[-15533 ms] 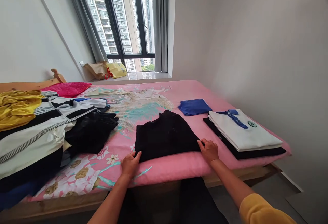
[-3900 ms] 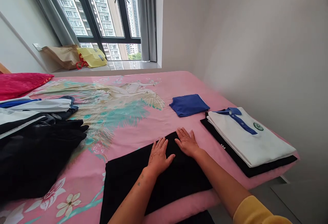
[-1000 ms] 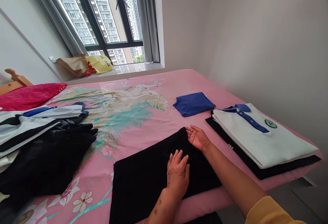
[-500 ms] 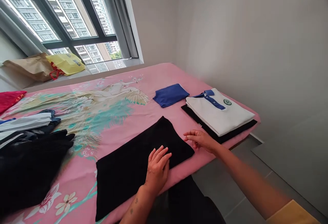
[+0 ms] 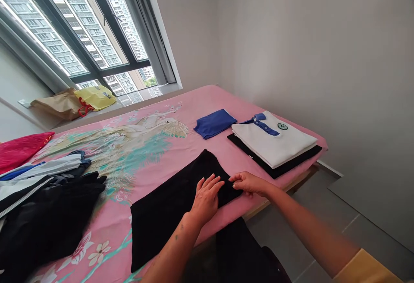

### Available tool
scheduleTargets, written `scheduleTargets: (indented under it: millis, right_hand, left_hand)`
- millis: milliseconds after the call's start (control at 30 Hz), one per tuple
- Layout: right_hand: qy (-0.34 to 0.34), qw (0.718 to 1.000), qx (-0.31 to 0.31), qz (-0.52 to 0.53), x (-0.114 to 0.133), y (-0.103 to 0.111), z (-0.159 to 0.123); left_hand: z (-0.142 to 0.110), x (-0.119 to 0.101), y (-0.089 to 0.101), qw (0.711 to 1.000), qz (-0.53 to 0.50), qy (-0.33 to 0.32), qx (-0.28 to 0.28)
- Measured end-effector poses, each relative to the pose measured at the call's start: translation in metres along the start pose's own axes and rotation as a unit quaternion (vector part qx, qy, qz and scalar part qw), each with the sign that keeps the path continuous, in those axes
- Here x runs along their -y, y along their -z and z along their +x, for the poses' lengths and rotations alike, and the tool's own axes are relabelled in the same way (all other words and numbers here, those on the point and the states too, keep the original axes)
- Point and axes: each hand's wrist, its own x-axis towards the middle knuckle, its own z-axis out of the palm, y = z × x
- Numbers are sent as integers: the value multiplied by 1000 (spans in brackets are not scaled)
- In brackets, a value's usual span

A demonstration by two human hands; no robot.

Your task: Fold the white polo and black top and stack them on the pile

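A folded black garment [image 5: 168, 205] lies flat on the pink bedsheet [image 5: 152, 145] near the bed's front edge. My left hand [image 5: 207, 196] rests flat on its right part, fingers stretched out. My right hand [image 5: 247, 183] is at the garment's right corner, fingers pinched on the cloth edge. Right of it lies a folded white polo shirt with a blue collar [image 5: 274, 138] on top of a folded black garment [image 5: 278, 171].
A small folded blue cloth [image 5: 214, 123] lies behind the white shirt. A heap of black and white clothes [image 5: 42, 196] covers the bed's left side, with a red pillow [image 5: 19, 151] behind. Paper bags [image 5: 77, 102] sit on the window sill. Grey floor [image 5: 339, 214] lies to the right.
My right hand has moved left onto the black garment's right corner and pinched it. My left hand stays flat on the cloth. The view has shifted a little.
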Motion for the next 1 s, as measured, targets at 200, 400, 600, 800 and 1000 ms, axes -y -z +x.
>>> scheduleTargets:
  millis: [200,400,600,800,1000]
  right_hand:
    - [-11,997,81,15,-6,15,1]
    - [-11,999,47,-6,-14,14,-2]
    - [53,996,-71,-7,-38,-3,5]
    - [156,952,-222,-144,-33,-12,-13]
    - [299,896,-253,-210,-6,-39,-27]
  left_hand:
    - [52,2,-13,996,7,-8,85]
    - [71,19,-8,996,37,-20,83]
    - [69,21,-19,998,41,1,48]
    - [33,12,-18,997,43,34,-53]
    - [-72,31,-1,967,82,192,-147]
